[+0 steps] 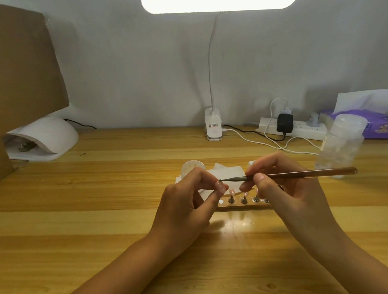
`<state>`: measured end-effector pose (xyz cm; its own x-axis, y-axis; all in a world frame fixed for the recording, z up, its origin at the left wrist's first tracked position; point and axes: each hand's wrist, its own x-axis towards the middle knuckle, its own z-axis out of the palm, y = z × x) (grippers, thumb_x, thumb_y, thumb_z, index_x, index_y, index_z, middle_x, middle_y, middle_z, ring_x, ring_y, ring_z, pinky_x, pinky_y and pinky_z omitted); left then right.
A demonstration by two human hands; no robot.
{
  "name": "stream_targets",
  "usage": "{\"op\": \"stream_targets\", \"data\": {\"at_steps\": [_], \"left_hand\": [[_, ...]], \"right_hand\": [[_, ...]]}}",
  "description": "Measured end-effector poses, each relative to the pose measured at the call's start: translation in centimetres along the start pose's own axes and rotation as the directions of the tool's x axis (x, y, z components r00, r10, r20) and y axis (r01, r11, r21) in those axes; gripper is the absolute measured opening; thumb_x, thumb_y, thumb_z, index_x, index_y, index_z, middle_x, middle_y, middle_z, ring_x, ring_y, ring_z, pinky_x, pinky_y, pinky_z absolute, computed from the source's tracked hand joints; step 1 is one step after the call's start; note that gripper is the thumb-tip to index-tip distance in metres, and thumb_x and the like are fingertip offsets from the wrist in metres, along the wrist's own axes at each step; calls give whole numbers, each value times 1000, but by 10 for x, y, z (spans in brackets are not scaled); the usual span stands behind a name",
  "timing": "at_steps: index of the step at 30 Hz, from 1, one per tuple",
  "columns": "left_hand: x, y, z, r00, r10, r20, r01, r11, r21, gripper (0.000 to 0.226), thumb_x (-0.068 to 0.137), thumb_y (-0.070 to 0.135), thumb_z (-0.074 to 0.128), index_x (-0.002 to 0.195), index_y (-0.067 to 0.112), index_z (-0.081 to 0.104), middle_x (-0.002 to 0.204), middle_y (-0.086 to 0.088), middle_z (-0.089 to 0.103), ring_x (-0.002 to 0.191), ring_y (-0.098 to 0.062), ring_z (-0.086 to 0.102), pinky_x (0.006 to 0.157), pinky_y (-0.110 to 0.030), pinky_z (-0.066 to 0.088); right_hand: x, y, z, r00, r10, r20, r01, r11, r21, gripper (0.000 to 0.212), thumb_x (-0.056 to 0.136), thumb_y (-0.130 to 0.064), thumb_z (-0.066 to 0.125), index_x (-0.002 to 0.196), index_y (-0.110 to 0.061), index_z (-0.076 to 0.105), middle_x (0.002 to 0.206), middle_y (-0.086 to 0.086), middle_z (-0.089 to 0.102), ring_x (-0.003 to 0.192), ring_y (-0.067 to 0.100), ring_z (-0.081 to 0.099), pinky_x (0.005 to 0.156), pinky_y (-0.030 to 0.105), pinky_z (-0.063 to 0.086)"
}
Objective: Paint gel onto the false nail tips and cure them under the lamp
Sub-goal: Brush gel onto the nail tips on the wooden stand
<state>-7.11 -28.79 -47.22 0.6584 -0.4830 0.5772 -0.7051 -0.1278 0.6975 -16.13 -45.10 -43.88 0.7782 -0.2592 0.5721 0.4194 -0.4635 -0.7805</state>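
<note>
My left hand (pixel 187 199) pinches a pale pink false nail tip (pixel 220 187) between thumb and fingers, just above the table. My right hand (pixel 279 187) grips a thin brown gel brush (pixel 308 174), whose fine tip touches the upper edge of that nail tip. Below the hands stands a clear holder strip (pixel 244 204) with several nail tips on small metal stands (pixel 231 199). A small open gel pot (pixel 193 166) sits behind my left hand. The white curing lamp (pixel 45 137) is at the far left, with nail stands inside it.
White wipes (pixel 228 172) lie under the hands. A clear plastic bottle (pixel 340 144) stands at the right, by a purple tissue pack (pixel 378 126). A power strip (pixel 296 129) and desk lamp clip base (pixel 213 127) line the back wall. Brown cardboard (pixel 13 67) rises at the left.
</note>
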Motion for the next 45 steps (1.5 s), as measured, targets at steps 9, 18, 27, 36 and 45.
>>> {"op": "stream_targets", "data": {"at_steps": [9, 18, 27, 36, 45], "left_hand": [[0, -1, 0, 1000, 3, -11, -2, 1000, 26, 12, 88, 21, 71, 89, 26, 60, 93, 13, 73, 40, -18, 53, 42, -30, 43], [0, -5, 0, 1000, 3, -26, -2, 999, 45, 9, 89, 23, 70, 90, 29, 63, 92, 16, 72, 38, -16, 51, 41, -24, 40], [1, -8, 1, 999, -25, -37, 27, 998, 64, 12, 89, 18, 72, 97, 26, 74, 92, 18, 72, 40, -11, 47, 47, -12, 33], [1, -5, -1, 999, -29, -16, 31, 995, 91, 11, 89, 20, 70, 99, 22, 75, 91, 16, 71, 46, -7, 49, 49, -11, 33], [0, -6, 0, 999, -27, -31, 30, 994, 109, 10, 88, 20, 71, 97, 24, 74, 88, 18, 70, 46, -4, 50, 49, -9, 34]], "right_hand": [[2, 0, -1, 1000, -2, 26, 2, 1000, 0, 10, 83, -16, 55, 83, -18, 65, 74, 1, 71, 75, 17, 71, 68, 24, 54], [2, -2, -4, 999, -29, -35, 29, 1000, 9, 18, 73, -34, 52, 77, -22, 64, 72, 3, 69, 70, 16, 68, 64, 22, 52], [-2, -5, -2, 996, -92, 2, 92, 991, -100, 20, 80, -33, 53, 88, -17, 64, 75, -3, 69, 75, 20, 68, 67, 35, 55], [-2, -4, 1, 991, -137, 3, 136, 979, -153, 17, 81, -33, 55, 89, -22, 65, 77, -6, 70, 76, 17, 69, 68, 28, 55], [-3, -1, 0, 989, -146, 19, 147, 968, -202, 16, 79, -34, 53, 83, -23, 63, 74, -8, 68, 73, 16, 68, 66, 30, 54]]}}
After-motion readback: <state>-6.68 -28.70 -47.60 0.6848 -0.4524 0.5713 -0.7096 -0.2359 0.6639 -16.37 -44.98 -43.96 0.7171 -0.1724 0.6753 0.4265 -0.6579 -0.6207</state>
